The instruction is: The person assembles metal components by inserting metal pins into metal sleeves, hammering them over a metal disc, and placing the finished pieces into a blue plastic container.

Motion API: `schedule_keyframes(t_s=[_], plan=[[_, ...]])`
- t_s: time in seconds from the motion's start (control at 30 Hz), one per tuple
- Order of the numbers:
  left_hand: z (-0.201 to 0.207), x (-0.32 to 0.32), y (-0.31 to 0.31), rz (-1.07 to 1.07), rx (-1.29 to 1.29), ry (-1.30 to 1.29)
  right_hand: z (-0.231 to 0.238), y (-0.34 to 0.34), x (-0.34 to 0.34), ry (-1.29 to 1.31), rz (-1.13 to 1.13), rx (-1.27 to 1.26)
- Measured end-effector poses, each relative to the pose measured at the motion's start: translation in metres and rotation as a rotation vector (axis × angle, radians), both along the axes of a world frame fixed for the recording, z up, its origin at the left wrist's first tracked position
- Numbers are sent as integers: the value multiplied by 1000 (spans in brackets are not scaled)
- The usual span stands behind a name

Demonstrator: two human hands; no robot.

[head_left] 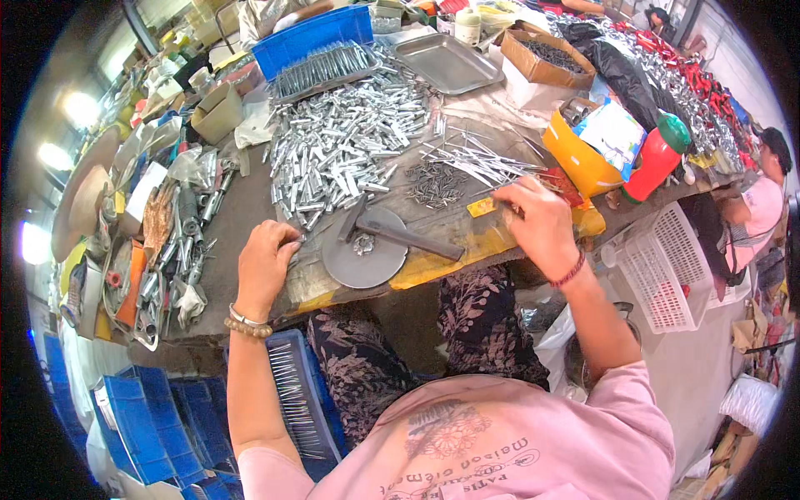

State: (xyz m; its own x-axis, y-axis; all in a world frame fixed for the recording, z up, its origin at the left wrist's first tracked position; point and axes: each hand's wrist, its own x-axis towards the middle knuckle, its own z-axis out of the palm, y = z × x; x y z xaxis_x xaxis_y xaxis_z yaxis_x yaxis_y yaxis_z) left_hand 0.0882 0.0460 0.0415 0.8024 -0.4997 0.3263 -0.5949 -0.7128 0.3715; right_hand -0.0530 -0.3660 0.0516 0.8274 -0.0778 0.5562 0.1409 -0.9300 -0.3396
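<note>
My left hand [265, 265] is at the table's near edge, left of a round grey metal plate [354, 265]. Its thumb and fingertips are pinched together; anything between them is too small to make out. A hammer [408, 235] lies across the plate, its head toward the far left, beside a small shiny piece [363, 244]. To the right, my right hand [540, 229] has curled fingers pointing down near a pile of thin metal rods [483, 162]; what they grip is hidden. Short dark pins [435, 183] lie beside the rods. Silvery metal tubes [346, 142] form a large heap beyond the plate.
A blue bin [312, 37], a steel tray [448, 62] and a cardboard box of dark pins [546, 58] stand at the back. A yellow container [583, 150] and red bottle [654, 167] are at right. A blue crate of rods [304, 392] sits below my left forearm.
</note>
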Motion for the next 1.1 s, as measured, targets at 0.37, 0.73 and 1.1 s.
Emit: schedule_keyframes(t_s=[0.37, 0.73, 1.1], plan=[[17, -74, -54, -157, -144, -31, 10, 3, 53, 220, 193, -412], [-7, -82, -53, 16, -254, 12, -11, 107, 27, 306, 509, 789], [-10, -87, -48, 19, -273, 2, -1, 116, 24, 42, 480, -195]])
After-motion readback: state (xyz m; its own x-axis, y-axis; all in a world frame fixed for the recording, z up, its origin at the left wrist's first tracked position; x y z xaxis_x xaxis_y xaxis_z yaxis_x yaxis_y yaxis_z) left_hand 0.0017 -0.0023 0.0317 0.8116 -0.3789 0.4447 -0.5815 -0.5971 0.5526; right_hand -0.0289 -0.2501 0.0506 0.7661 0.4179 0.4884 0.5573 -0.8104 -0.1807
